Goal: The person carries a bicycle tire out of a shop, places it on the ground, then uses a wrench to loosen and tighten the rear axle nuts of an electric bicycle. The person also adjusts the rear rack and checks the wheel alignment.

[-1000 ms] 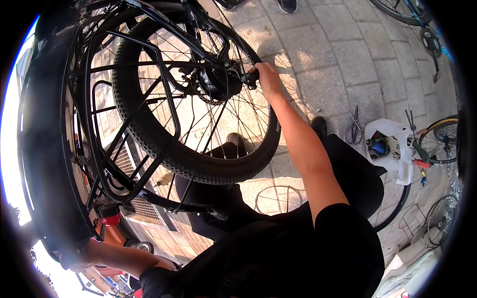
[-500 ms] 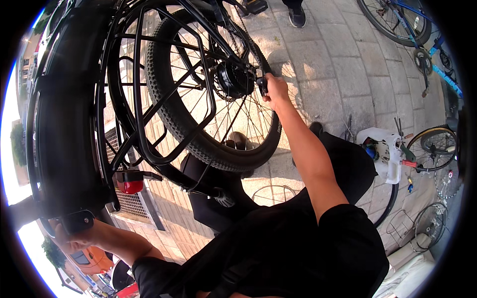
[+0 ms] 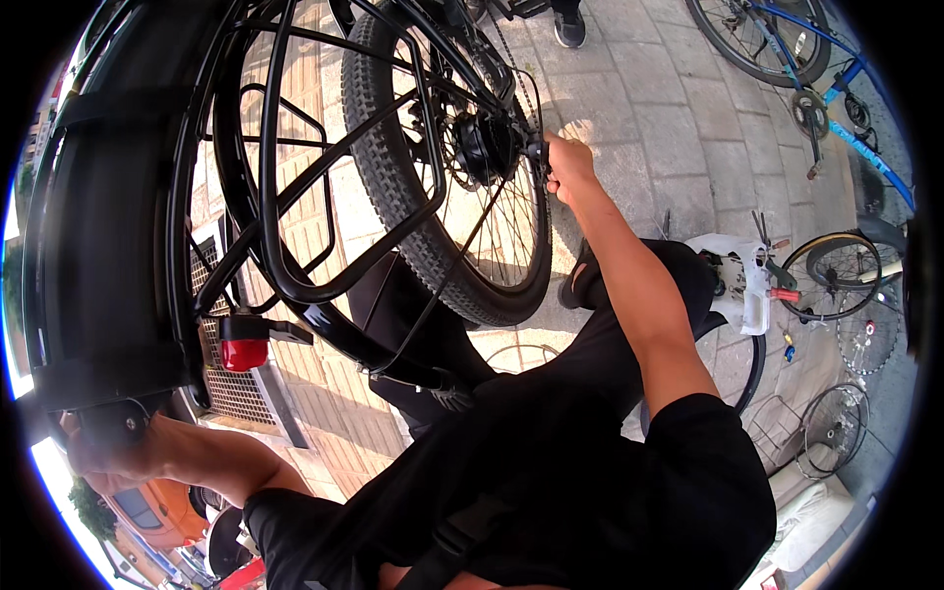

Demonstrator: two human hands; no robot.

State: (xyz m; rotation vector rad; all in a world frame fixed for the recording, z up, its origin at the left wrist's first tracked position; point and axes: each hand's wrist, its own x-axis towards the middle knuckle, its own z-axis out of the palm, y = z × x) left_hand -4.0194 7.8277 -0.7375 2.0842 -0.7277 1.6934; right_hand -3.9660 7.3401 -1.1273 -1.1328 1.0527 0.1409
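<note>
A black bicycle leans across the left half. Its rear wheel [image 3: 393, 197] has a knobby tyre and a thick black hub [image 3: 484, 147]. My right hand [image 3: 570, 167] is closed at the outer end of the axle, beside the hub; the part inside its fingers is mostly hidden. Over the wheel runs a black tubular rack [image 3: 280, 197], with a long black battery-like pack [image 3: 113, 246] along its top. At the pack's near end my left hand [image 3: 113, 457] is closed around the end piece, slightly blurred. A red rear light [image 3: 244, 354] hangs below the rack.
A blue bicycle [image 3: 841, 128] stands at the far right. Nearer lie a torn white plastic piece [image 3: 752, 285], a loose wheel [image 3: 836, 275] and another bare wheel [image 3: 836, 428]. Someone's shoe [image 3: 568, 29] shows at the top. A metal grate [image 3: 241, 393] is set in the paving.
The rear wheel appears narrower and farther right, with my right hand still at its axle. The rack and pack look closer. My right foot has come nearer the wheel.
</note>
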